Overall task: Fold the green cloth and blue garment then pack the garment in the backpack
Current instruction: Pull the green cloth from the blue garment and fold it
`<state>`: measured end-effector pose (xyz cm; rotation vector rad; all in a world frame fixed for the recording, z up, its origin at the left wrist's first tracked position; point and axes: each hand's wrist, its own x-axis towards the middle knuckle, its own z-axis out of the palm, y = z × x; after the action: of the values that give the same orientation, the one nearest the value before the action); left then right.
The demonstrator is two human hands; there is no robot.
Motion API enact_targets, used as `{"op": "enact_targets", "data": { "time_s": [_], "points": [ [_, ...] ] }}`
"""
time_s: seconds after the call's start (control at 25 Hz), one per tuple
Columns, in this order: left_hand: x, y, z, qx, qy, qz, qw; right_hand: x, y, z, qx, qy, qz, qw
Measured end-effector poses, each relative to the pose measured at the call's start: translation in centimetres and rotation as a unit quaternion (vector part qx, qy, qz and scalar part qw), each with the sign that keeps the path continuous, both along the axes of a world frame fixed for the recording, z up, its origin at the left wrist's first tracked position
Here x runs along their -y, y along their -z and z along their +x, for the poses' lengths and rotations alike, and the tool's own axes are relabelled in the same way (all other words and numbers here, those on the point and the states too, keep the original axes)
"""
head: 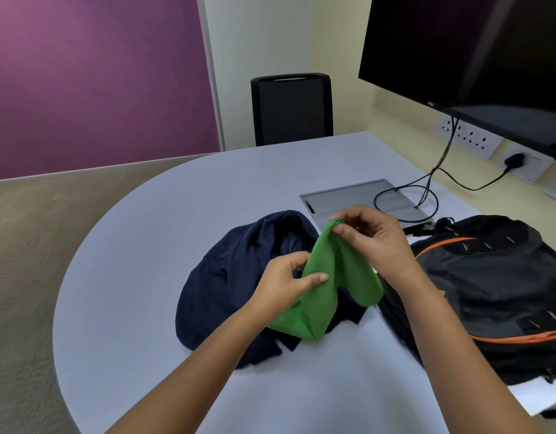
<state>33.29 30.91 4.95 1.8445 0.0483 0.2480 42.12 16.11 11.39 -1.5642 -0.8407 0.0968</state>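
Nearest are the person's two bare forearms, reaching in from six o'clock over the pale rounded table (151, 245). The left hand (281, 278) pinches one edge of the green cloth (323, 289) between thumb and fingers. The right hand (369, 234), higher and toward one o'clock of it, nips a top corner with curled fingertips. Between them the cloth hangs in a loose drape, lifted above the navy blue garment (239, 277), which lies crumpled at the table's middle.

The cloth looks thin, light and limp, so I'd judge it best held by corners and drawn taut before a crease. The garment seems heavier and floppier, likely needing flattening first.

At three o'clock lies the black backpack (495, 292) with orange trim.

Count: one cloth, one garment, one backpack, one black chair (290, 109) at twelve, one dark monitor (470, 54) at two.
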Motion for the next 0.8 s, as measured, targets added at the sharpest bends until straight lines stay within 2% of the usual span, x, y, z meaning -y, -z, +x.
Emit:
{"op": "enact_targets", "data": {
  "time_s": [0.12,0.24,0.32,0.36,0.48,0.56,0.64,0.72,0.76,0.8],
  "points": [
    [-1.2,3.5,-1.0,-0.078,0.003,0.115,0.990,1.0,-0.2,1.1,-0.043,0.056,0.091,0.993],
    [-4.5,7.1,-3.1,-0.133,-0.033,0.297,0.945,3.0,-0.3,2.4,-0.041,0.141,0.150,0.978],
    [-7.4,8.0,-4.5,-0.137,-0.084,0.307,0.938,4.6,0.0,3.2,-0.081,0.188,0.201,0.958],
    [-8.6,7.7,-5.0,-0.134,-0.118,0.257,0.950,5.6,0.1,3.5,-0.086,0.207,0.209,0.952],
    [-11.6,5.1,-5.9,-0.098,-0.213,-0.010,0.972,7.9,0.8,4.0,-0.096,0.238,0.234,0.938],
    [-13.2,3.0,-6.7,-0.042,-0.209,-0.171,0.962,8.7,0.6,3.7,-0.121,0.219,0.255,0.934],
    [-14.0,1.1,-7.2,0.005,-0.152,-0.303,0.941,9.1,0.9,4.0,-0.163,0.170,0.278,0.931],
    [-14.1,0.6,-6.6,-0.012,-0.156,-0.340,0.927,8.3,2.0,5.0,-0.234,0.169,0.217,0.933],
    [-14.0,0.6,-5.8,-0.053,-0.201,-0.315,0.926,7.5,3.0,5.6,-0.246,0.213,0.134,0.936],
    [-13.7,0.6,-4.9,-0.101,-0.257,-0.275,0.921,6.7,4.2,6.2,-0.219,0.265,0.034,0.938]
  ]
}}
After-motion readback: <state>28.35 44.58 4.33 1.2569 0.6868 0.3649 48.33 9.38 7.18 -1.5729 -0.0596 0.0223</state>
